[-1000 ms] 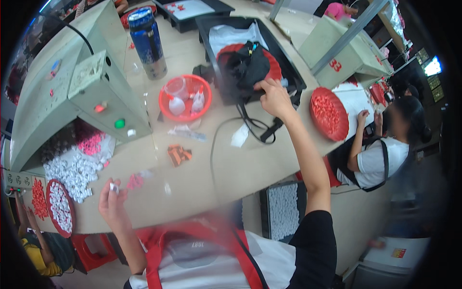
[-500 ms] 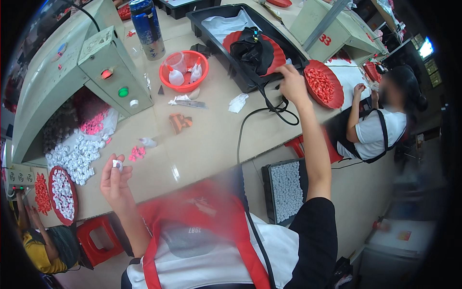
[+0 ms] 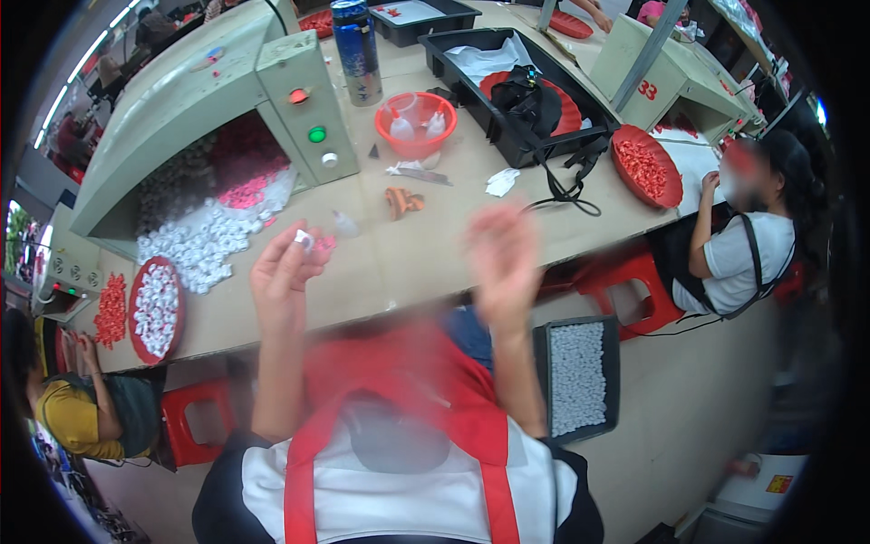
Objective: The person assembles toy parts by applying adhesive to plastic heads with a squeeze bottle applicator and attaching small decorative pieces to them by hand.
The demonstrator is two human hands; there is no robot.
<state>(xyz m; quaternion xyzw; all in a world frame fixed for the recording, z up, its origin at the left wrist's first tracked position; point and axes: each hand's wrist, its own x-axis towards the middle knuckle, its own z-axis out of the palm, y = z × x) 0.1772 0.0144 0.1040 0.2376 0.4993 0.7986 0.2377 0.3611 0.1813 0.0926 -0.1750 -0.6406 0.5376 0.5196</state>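
The left hand is up over the edge of the table. Its thumb and finger are pinched together on 1 small white piece, so the piece is up at the fingertips. If the pinch gets loose, the piece could drop and mix with others, because it is so small.

The right hand is up over the table's near edge, well apart from the left. It is too blurry to tell if its fingers are apart or together, or if it has anything.

Just past the left fingertips are some pink bits and a little bottle. A careless bump from the left hand could tip the bottle or scatter the bits.

Farther left, a big heap of white pieces spills out of a pale green machine. Near it, a red plate of white pieces sits close to the edge, so an elbow could knock it off.

Past the right hand, a black cord lies in loops by a black tray. A sleeve could snag it.
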